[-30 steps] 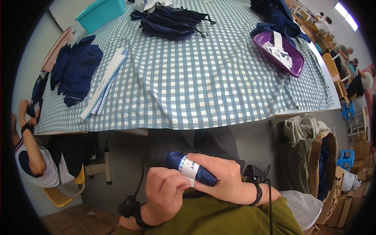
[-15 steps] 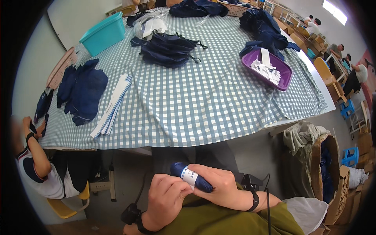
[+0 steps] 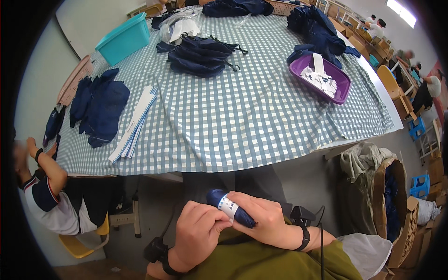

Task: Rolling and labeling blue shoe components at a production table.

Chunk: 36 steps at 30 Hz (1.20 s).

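Note:
Over my lap, in front of the table's near edge, my right hand is wrapped round a rolled bundle of navy cloth. A white paper band with blue print goes round the bundle's middle. My left hand is closed in a pinch at the band's lower edge, thumb against forefinger; the pinched part is mostly hidden. More white paper strips with blue edges lie fanned on the table's left. Beside them is a pile of flat navy cloth pieces.
A checked cloth covers the table. On it stand a purple tray of white paper slips, a teal bin and navy pieces with straps. A co-worker sits at left. A cardboard box stands at right.
Both hands and the bundle stay almost in place, with a small shift of the left fingers along the band. The view has tilted slightly. The co-worker at left has moved an arm and leaned.

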Each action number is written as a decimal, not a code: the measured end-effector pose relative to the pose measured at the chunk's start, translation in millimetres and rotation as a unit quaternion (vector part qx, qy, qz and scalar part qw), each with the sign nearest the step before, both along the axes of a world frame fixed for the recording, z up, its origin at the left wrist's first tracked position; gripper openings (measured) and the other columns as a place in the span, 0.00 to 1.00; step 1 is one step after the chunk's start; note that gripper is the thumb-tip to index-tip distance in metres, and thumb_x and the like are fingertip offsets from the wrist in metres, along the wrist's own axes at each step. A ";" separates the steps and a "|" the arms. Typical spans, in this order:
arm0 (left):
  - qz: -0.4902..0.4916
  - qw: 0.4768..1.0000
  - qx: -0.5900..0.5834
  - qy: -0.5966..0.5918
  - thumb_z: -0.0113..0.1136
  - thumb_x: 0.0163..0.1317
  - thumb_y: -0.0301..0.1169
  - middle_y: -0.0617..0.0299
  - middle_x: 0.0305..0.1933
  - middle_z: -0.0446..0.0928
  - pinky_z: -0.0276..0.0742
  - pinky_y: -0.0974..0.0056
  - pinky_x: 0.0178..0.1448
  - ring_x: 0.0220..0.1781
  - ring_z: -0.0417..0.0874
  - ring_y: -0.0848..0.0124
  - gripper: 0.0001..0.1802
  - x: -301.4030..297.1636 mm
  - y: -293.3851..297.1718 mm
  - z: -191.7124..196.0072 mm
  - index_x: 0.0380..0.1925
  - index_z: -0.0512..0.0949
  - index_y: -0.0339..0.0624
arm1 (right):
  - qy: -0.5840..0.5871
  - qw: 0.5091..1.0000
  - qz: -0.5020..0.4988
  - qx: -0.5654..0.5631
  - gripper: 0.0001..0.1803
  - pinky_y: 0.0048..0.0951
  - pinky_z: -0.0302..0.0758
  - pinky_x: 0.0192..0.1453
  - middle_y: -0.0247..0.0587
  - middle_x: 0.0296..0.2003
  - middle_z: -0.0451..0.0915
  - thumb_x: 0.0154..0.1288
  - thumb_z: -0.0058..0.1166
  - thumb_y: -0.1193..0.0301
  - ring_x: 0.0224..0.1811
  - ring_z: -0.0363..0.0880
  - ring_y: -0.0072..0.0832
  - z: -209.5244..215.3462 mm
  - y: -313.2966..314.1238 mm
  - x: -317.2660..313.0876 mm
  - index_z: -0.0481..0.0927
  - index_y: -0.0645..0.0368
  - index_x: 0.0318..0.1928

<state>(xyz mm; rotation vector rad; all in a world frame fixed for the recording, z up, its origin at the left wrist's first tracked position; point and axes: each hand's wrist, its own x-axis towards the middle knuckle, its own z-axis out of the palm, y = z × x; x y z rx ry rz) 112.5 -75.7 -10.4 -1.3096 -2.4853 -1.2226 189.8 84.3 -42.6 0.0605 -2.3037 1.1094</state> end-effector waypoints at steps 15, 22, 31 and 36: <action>-0.055 0.963 0.200 -0.173 0.66 0.60 0.20 0.56 0.35 0.83 0.79 0.68 0.43 0.36 0.84 0.72 0.06 -47.7 83.4 61.9 0.38 0.80 0.32 | -0.045 0.983 -0.134 -0.120 0.26 0.27 0.81 0.42 0.43 0.39 0.87 0.46 0.70 0.74 0.38 0.87 0.32 14.8 57.4 21.0 0.84 0.58 0.51; -0.112 0.892 0.247 -0.362 0.66 0.62 0.30 0.56 0.32 0.86 0.80 0.72 0.36 0.31 0.85 0.75 0.12 -95.9 266.2 48.4 0.38 0.83 0.29 | -0.036 0.955 -0.177 -0.236 0.25 0.22 0.79 0.41 0.42 0.33 0.87 0.45 0.71 0.75 0.34 0.85 0.21 17.8 87.0 51.6 0.85 0.62 0.48; -0.062 0.914 0.172 -0.362 0.56 0.68 0.29 0.50 0.44 0.85 0.80 0.72 0.30 0.33 0.89 0.69 0.16 -105.9 372.9 23.9 0.51 0.80 0.29 | -0.029 0.926 -0.195 -0.321 0.23 0.23 0.79 0.43 0.40 0.33 0.87 0.46 0.70 0.76 0.35 0.84 0.19 7.6 114.9 79.7 0.85 0.64 0.47; -0.017 0.927 0.175 -0.331 0.51 0.71 0.26 0.47 0.45 0.85 0.81 0.72 0.26 0.33 0.90 0.65 0.16 -124.9 368.7 23.6 0.54 0.79 0.30 | -0.038 0.901 -0.175 -0.395 0.21 0.21 0.79 0.42 0.38 0.32 0.87 0.48 0.69 0.77 0.34 0.83 0.17 9.3 110.5 79.7 0.85 0.66 0.47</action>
